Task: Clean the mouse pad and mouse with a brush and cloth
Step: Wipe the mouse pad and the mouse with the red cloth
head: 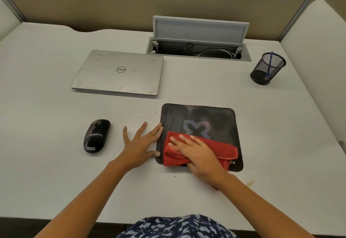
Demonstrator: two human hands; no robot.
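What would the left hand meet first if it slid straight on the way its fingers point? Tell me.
The mouse pad: the left hand lies flat on the desk, fingers aimed forward and right, fingertips seemingly already at the pad's left edge. It would likely pass just above the red cloth.
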